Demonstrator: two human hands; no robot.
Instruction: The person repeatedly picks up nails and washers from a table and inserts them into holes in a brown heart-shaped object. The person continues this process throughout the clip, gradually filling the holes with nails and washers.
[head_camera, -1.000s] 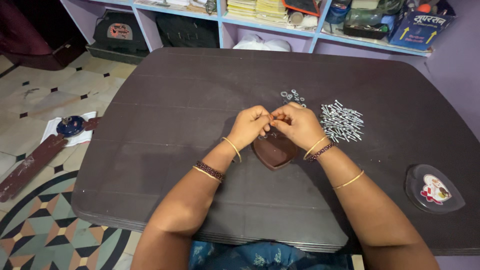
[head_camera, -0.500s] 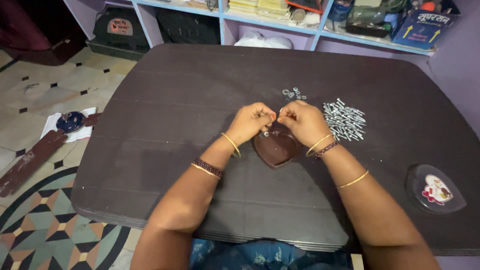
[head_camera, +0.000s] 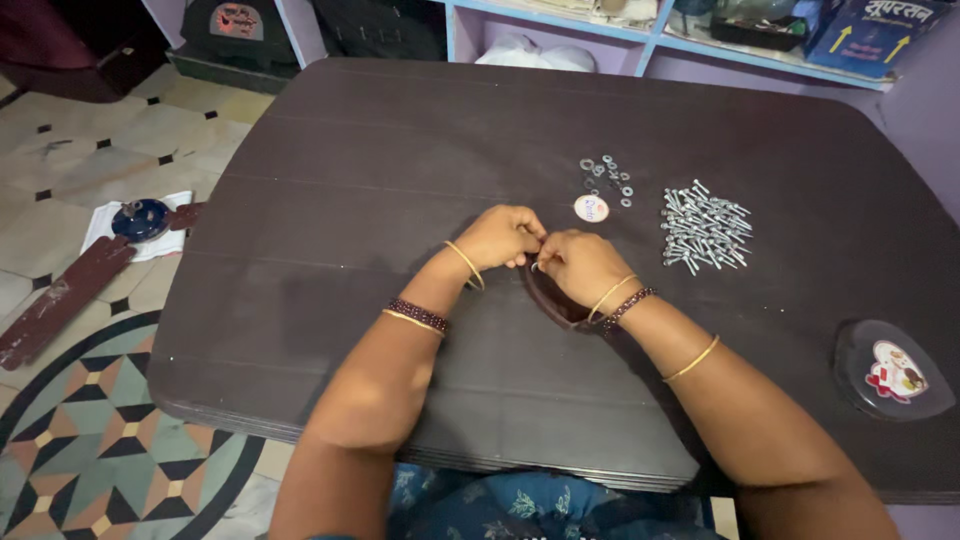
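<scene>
Brown piece: lying near the table's middle, partly under the right hand.
Left hand: pinching something small, too hidden to identify.
Right hand: fingertips meeting the left's, grasping the same item.
Screws: lying heaped toward the right edge.
Washers: lying scattered beside them.

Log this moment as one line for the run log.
left hand + right hand: pinching small part over brown piece | screws, washers beyond | dark table
</scene>
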